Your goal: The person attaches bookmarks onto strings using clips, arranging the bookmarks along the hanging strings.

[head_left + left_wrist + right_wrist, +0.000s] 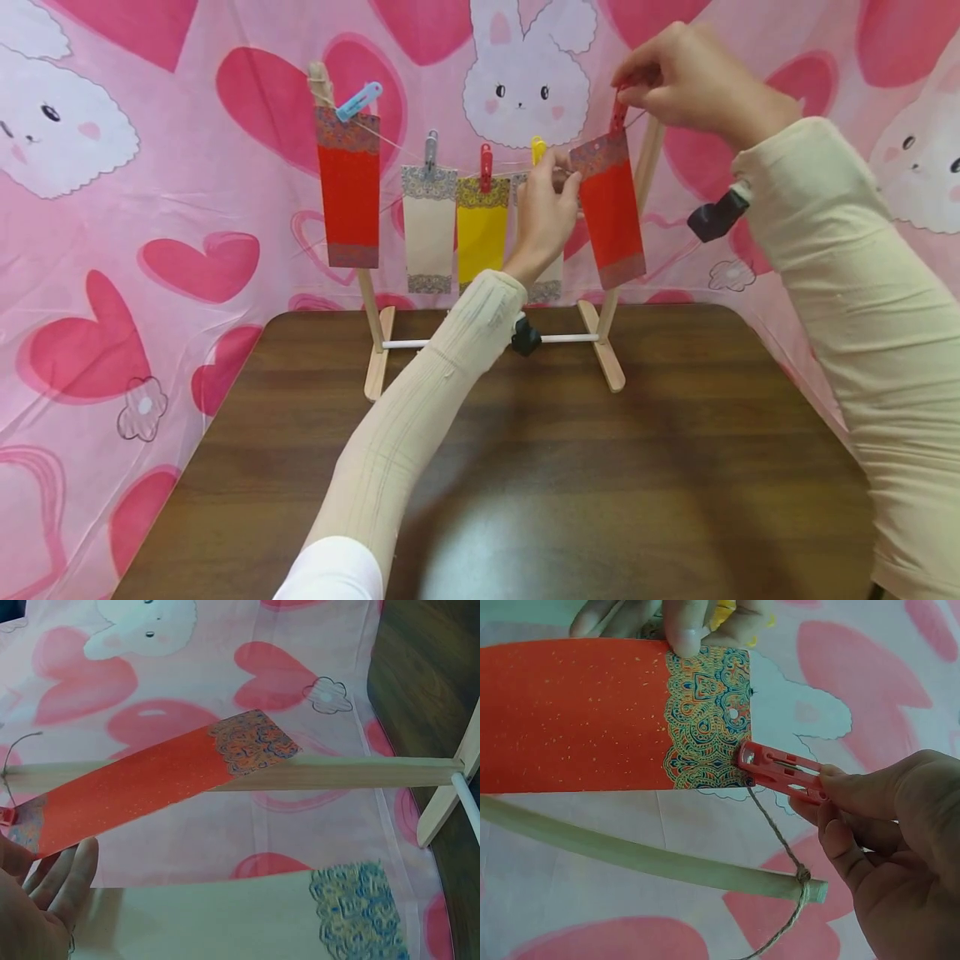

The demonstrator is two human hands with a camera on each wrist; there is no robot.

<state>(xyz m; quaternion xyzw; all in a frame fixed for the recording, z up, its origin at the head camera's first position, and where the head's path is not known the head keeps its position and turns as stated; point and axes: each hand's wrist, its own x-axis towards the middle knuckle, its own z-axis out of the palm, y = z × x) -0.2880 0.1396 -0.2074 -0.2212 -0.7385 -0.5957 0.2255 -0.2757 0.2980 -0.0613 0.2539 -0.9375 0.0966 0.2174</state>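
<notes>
My left hand (pixel 543 208) pinches the left upper edge of a red card (pixel 613 212) with a patterned band at each end. The card hangs tilted at the right end of a string line. Above it my right hand (pixel 693 83) grips a red clothespin (pixel 784 774) by its handle end, between thumb and fingers. In the right wrist view, the pin's tip is at the card's patterned top edge, near one corner. Twine (pixel 776 832) runs from that corner to a knot on the wooden post (pixel 630 851). A small hole shows in the patterned band.
Along the line hang another red card (pixel 349 196) with a blue clothespin (pixel 360 101), a white card (pixel 429 233) with a grey pin, and a yellow card (pixel 482 233) with a red pin. Another pale card (pixel 210 919) is partly hidden. The wooden stand (pixel 611 367) stands on a brown table (pixel 562 500).
</notes>
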